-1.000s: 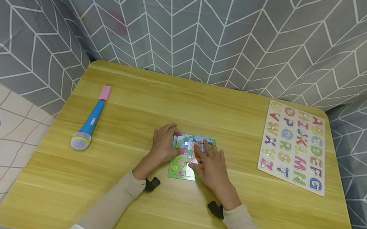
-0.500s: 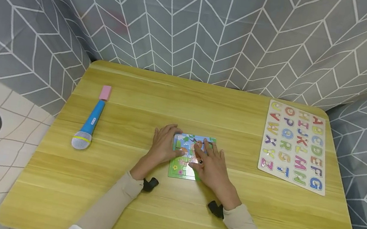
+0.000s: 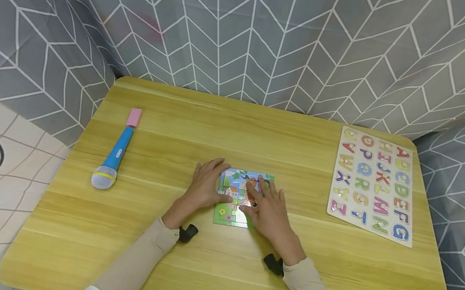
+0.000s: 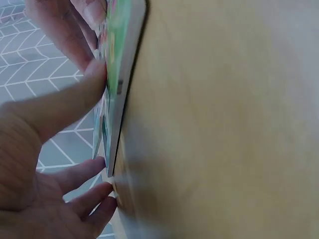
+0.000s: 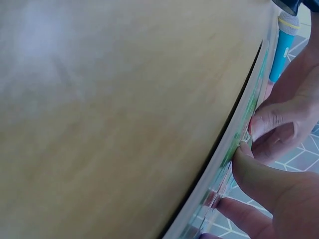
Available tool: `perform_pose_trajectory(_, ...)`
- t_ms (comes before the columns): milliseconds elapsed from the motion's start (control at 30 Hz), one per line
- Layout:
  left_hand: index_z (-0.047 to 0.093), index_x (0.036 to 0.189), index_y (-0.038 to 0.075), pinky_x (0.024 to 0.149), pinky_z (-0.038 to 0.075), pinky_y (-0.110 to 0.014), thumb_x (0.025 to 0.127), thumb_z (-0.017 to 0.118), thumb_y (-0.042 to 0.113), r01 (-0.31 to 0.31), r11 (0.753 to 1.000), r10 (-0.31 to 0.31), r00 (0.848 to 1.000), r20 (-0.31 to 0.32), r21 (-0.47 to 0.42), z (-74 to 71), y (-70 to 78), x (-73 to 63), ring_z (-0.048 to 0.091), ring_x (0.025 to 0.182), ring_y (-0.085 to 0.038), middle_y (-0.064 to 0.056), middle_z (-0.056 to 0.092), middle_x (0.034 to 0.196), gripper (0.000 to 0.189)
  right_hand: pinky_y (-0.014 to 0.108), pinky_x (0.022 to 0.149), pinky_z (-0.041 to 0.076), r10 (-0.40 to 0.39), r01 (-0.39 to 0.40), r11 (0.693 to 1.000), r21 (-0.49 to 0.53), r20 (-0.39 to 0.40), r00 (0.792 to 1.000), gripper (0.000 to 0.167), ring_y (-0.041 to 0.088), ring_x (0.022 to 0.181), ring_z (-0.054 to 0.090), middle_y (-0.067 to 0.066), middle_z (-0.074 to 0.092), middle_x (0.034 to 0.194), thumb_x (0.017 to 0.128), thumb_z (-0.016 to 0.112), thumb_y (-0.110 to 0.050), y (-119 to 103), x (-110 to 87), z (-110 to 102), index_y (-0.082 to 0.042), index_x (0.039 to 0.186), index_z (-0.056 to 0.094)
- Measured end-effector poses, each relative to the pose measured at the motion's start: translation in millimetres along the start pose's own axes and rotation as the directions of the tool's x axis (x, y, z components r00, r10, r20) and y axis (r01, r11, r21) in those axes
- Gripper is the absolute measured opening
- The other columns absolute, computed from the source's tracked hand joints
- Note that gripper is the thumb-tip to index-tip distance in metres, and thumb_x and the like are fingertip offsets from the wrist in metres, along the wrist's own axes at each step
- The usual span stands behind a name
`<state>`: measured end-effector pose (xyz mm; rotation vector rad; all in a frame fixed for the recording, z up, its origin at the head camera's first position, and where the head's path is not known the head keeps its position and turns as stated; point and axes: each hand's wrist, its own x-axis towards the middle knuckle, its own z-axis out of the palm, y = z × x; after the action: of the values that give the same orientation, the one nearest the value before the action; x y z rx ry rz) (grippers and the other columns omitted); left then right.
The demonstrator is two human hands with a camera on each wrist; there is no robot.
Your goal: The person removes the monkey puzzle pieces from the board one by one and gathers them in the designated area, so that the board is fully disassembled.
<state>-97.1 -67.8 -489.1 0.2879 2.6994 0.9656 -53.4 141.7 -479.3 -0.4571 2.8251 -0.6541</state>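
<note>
A small jigsaw puzzle with a green border and a house picture lies on the wooden table. At its left side, my left hand touches the face with its thumb, the fingers reaching to the upper left corner. The left wrist view shows a thin puzzle piece tilted up from the board near that corner. My right hand rests over the puzzle's right half with spread fingers, hiding part of the picture. In the right wrist view its thumb and fingertips touch the puzzle's surface.
A blue toy microphone and a pink block lie at the left of the table. An alphabet board with colourful letters lies at the right. Grey patterned curtains hang behind the table.
My left thumb has slid slightly down the puzzle's face, baring more of the house picture, and the left wrist has shifted a little to the left. My right hand stays in place.
</note>
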Motion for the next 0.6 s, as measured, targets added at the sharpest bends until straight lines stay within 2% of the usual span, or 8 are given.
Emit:
perform_pose_trajectory(133,0.040,0.154,0.012,0.127,0.000,-0.063,0.071,0.091,0.037,-0.013,0.999,0.010,0.998,0.061,0.050,-2.1,-1.9,-2.4,0.020,0.156,-0.035,-0.013,0.024,0.168,0.101,0.077,0.116,0.022,-0.009,0.009,1.000,-0.006,-0.014,1.000,0.068,0.054,0.149,0.023,0.024,0.030,0.162,0.092,0.068,-0.044,-2,0.5,-1,-0.012,0.149,0.049)
perform_pose_trajectory(300,0.035,0.157,0.014,0.127,-0.001,-0.062,0.073,0.089,0.040,-0.014,0.997,0.007,0.996,0.093,0.073,-2.7,-3.4,-3.2,0.016,0.158,-0.033,-0.011,0.019,0.170,0.104,0.071,0.111,0.038,-0.058,0.055,0.998,-0.032,-0.096,0.994,0.062,0.054,0.141,0.040,0.029,0.044,0.153,0.089,0.075,-0.036,-2,4.8,0,-0.006,0.140,0.058)
perform_pose_trajectory(467,0.036,0.157,0.015,0.128,0.000,-0.063,0.073,0.090,0.040,-0.005,0.998,-0.001,0.996,0.090,0.065,-1.6,-3.0,-3.5,0.017,0.158,-0.033,-0.010,0.020,0.170,0.103,0.059,0.098,0.054,-0.052,0.059,0.998,0.034,-0.182,0.982,0.051,0.046,0.122,0.058,0.027,0.058,0.139,0.088,0.078,-0.025,-4,15.3,-1,-0.001,0.131,0.065)
perform_pose_trajectory(600,0.037,0.156,0.015,0.127,0.001,-0.063,0.072,0.091,0.039,-0.004,0.998,-0.001,0.997,0.080,0.061,-0.6,-2.1,-3.1,0.018,0.157,-0.033,-0.010,0.021,0.169,0.103,0.041,0.080,0.059,-0.040,0.059,0.993,0.100,-0.184,0.982,0.049,0.032,0.098,0.063,0.022,0.064,0.127,0.089,0.078,-0.022,-7,28.5,-1,0.002,0.130,0.064)
